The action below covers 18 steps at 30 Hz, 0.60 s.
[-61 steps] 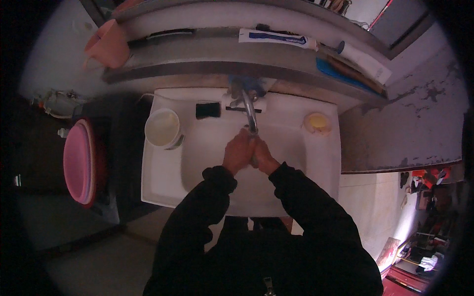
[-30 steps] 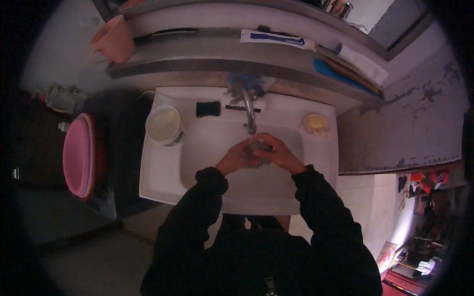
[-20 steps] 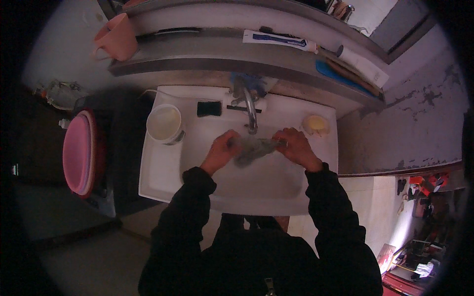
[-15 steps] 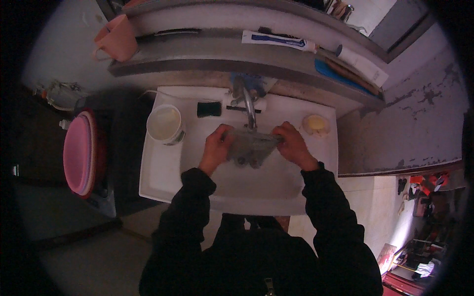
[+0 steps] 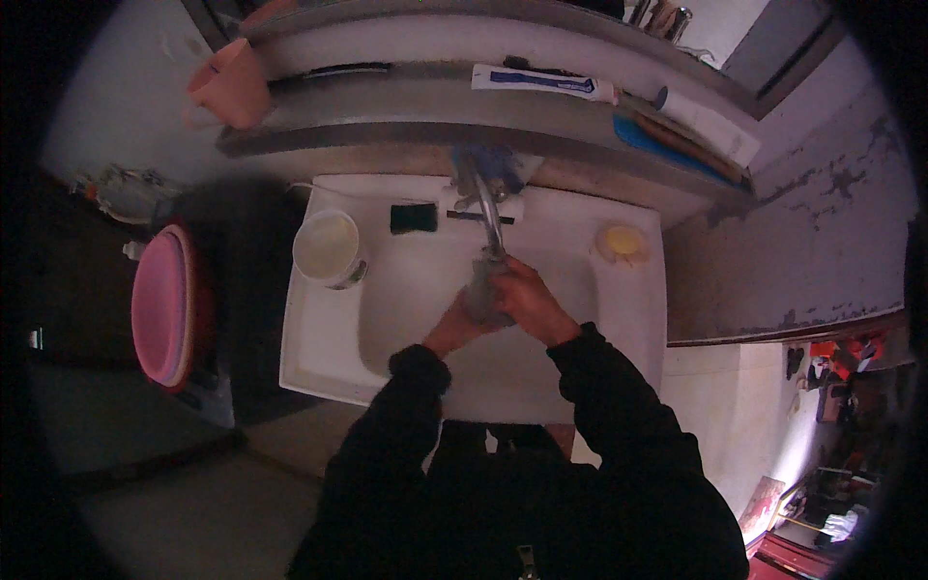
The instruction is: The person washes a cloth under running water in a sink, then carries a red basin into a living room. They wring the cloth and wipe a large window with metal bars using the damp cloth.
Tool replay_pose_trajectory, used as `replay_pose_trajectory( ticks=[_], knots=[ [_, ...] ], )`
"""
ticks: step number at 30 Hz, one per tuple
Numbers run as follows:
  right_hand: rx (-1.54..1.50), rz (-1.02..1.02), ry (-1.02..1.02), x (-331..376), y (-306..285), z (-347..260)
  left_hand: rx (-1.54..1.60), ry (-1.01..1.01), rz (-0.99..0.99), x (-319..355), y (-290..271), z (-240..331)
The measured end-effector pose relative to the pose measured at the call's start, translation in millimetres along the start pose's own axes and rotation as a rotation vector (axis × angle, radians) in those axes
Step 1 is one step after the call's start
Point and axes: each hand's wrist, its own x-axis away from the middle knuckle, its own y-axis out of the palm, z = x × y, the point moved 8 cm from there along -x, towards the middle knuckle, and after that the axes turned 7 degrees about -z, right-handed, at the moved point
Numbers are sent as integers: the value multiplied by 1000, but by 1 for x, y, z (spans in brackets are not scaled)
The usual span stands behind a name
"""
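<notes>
Both my hands are in the white sink (image 5: 324,333), just below the metal faucet (image 5: 491,220). A wet-looking grey cloth (image 5: 486,280) is bunched between them, directly beneath the spout. My left hand (image 5: 458,327) cups the cloth from the lower left, its fingers partly hidden. From the right, my right hand (image 5: 530,302) closes over the cloth, its fingers wrapped across it. Much of the cloth is covered by the hands.
A white tub (image 5: 327,249) stands on the sink's left ledge, with a dark green scouring sponge (image 5: 414,217) beside the faucet. Yellow soap (image 5: 622,241) sits at right. Above runs a shelf with a pink mug (image 5: 230,87) and toothpaste tube (image 5: 541,81). Pink basins (image 5: 159,307) lean at left.
The cloth was stretched wide between my two hands; now it is bunched up. My right hand has moved left and my left hand right and nearer me, so they meet.
</notes>
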Motion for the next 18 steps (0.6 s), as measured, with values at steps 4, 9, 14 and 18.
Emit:
replay_pose_trajectory(
  ticks=[4,9,14,18],
  knots=[
    [-32,36,-165,29,-26,-16,-55,-108,13,-10,17,-44],
    [225,220,-167,50,-101,-24,157,-88,106,-16,5,-21],
    [-36,272,140,34,-78,45,663,84,66,-32,23,36],
    [-227,-86,-249,11,-15,23,659,38,207,-27,8,30]
  ],
)
